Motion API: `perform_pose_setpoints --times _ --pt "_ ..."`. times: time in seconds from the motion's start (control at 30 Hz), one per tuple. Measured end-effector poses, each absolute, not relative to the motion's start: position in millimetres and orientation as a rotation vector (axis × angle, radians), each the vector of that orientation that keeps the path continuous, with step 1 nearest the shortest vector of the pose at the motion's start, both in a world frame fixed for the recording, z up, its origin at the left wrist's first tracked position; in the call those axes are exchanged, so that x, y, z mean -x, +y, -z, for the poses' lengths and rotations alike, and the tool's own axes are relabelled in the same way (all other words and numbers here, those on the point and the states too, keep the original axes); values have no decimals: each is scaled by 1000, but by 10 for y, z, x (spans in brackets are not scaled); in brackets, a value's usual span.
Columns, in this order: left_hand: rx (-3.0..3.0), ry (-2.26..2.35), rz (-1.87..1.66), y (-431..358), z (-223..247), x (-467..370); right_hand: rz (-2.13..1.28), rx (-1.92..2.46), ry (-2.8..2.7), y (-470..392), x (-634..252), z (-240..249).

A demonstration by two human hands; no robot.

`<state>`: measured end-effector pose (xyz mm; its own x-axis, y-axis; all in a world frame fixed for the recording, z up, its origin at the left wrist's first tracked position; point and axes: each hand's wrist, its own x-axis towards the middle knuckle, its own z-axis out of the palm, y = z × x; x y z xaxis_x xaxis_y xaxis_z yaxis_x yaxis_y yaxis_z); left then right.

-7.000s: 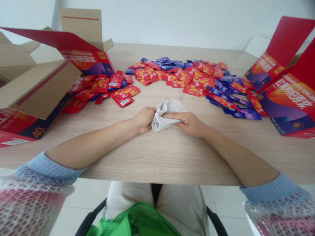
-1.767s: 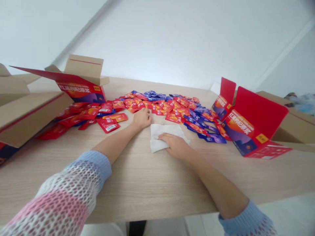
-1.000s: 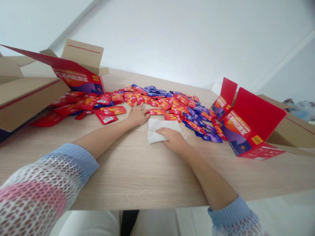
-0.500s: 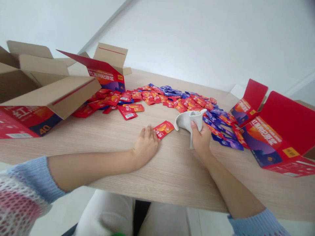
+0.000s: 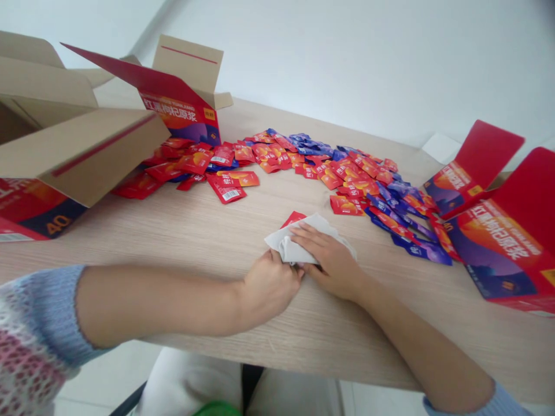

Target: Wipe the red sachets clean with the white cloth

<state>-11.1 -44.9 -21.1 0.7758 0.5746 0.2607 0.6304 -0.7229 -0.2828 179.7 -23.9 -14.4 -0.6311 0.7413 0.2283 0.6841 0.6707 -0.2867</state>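
Observation:
A white cloth [image 5: 321, 224] lies over a red sachet [image 5: 293, 218], whose top corner sticks out beyond the cloth's far edge. My right hand [image 5: 332, 263] presses down on the cloth, fingers together along its top and thumb below its near edge. Against the left side of the cloth, my left hand [image 5: 273, 283] is closed with its fingers curled. It appears to grip the near end of the covered sachet, though the cloth and fingers hide the contact. Both hands rest low over the wooden table [image 5: 208, 237].
Beyond my hands, red and blue-purple sachets [image 5: 277, 156] form a curved heap. Open red cartons stand at the left [image 5: 65, 202], back left [image 5: 182, 115], right [image 5: 498, 248] and farther right [image 5: 455, 185]. The table's front edge runs close below my forearms.
My right hand has brought the cloth left and down onto the sachet. My left hand has gone from lying flat on the sachet's edge to curled closed. The view has shifted slightly.

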Motion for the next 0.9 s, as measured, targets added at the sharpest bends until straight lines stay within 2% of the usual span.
perform_pose_setpoints --times 0.3,0.53,0.7,0.9 --pt "2509 -850 341 -695 252 134 -134 1328 -2450 123 -2150 260" --pt "2535 -813 223 -757 233 126 52 1547 -2163 163 -2287 296" --pt "2543 -790 227 -728 205 106 46 1441 -2050 -118 -2088 178" --pt "2597 -716 220 -709 199 94 -294 1052 -2512 -314 -1751 152"
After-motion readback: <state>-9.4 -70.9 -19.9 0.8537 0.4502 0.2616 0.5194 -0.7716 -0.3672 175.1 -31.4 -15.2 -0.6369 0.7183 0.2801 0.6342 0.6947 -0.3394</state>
